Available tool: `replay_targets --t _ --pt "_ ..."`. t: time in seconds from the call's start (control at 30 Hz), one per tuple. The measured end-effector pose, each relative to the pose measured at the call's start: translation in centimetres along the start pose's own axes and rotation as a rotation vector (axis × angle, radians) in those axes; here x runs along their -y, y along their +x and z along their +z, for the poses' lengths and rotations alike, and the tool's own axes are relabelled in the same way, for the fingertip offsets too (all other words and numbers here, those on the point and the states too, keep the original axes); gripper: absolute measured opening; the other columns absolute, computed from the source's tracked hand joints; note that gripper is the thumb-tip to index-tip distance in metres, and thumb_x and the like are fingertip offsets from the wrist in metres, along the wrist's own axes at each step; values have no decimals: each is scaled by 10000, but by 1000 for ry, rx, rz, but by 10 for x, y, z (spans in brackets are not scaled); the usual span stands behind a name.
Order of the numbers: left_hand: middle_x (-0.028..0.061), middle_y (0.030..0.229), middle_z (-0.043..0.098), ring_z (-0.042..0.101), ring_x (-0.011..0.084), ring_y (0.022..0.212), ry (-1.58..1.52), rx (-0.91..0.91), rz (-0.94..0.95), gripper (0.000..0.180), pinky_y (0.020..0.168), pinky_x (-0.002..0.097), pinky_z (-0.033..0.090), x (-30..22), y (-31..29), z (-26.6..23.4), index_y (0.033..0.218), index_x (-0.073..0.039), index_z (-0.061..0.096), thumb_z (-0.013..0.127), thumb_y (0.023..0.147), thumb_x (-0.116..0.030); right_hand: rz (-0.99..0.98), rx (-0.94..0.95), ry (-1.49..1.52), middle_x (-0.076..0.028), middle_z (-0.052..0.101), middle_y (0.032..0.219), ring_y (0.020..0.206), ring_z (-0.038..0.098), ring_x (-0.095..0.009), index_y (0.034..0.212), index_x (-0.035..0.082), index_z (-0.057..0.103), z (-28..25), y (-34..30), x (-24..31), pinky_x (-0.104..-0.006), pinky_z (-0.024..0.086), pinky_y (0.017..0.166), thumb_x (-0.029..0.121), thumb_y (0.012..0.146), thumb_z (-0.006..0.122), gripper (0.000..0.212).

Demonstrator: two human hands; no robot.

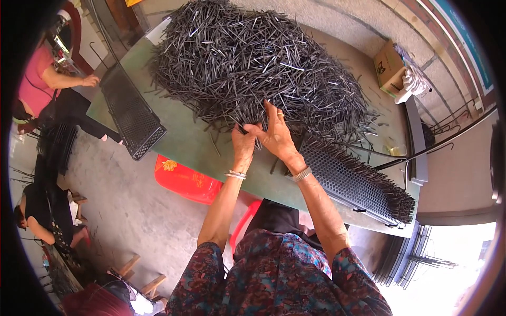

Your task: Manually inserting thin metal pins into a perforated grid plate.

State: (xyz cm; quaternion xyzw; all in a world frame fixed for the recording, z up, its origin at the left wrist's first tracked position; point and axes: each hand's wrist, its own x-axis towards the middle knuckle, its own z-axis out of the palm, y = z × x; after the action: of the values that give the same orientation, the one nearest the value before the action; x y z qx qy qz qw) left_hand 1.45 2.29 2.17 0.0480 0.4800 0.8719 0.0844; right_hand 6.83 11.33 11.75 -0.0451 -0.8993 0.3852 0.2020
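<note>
Landmark: the pile of short dark strips [240, 60], heaped loosely on the green table [184, 129]. Left hand [243, 143] is at the pile's near edge, fingers curled in around a small bunch of strips [250, 113]; the bunch's upper end meets the pile visually, so whether it is clear of it cannot be told. Right hand [275, 136] is just beside the left, also at the near edge, index finger extended against the pile and thumb toward the bunch; whether it grips any strips cannot be told. Near and right of the pile: a perforated panel [345, 176], dark strips crowded along its far side. Left of the pile: a second perforated panel [126, 108], with a co-worker in pink [39, 87] beyond. Right of the pile, well apart: a cardboard box [389, 67]. Nearer than the pile, below table level: a red stool [185, 180].
</note>
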Motion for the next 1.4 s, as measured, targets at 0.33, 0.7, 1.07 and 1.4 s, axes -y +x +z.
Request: replay_targets --t 0.33,0.7,1.07,1.4 --pt "43 1033 631 591 130 932 155 67 209 502 867 289 482 18 -29 4 1215 -23 520 721 852 -305 188 -44 291 -236 588 1151 1064 592 -383 1304 23 442 29 -18 3 -415 486 885 310 816 704 624" --pt "93 1038 626 605 183 932 367 138 240 506 808 309 478 5 -28 -5 1223 -51 480 730 848 -281 42 -133 346 -214 623 945 859 597 -405 1029 10 627 26 -28 11 -429 491 748 271 1002 482 300" --pt "71 976 678 618 151 816 431 45 234 312 778 308 501 -2 -25 -1 1058 39 610 731 809 -105 151 -163 474 -127 619 1187 1079 552 -151 1330 -9 508 6 -25 -4 -273 434 941 252 1019 504 406" --pt "60 858 651 637 200 811 -576 -173 -258 123 838 375 548 -27 6 4 910 -46 607 679 854 -128 398 18 472 -126 665 841 774 658 -176 1119 -49 563 29 -63 -20 -305 529 681 206 936 626 321"
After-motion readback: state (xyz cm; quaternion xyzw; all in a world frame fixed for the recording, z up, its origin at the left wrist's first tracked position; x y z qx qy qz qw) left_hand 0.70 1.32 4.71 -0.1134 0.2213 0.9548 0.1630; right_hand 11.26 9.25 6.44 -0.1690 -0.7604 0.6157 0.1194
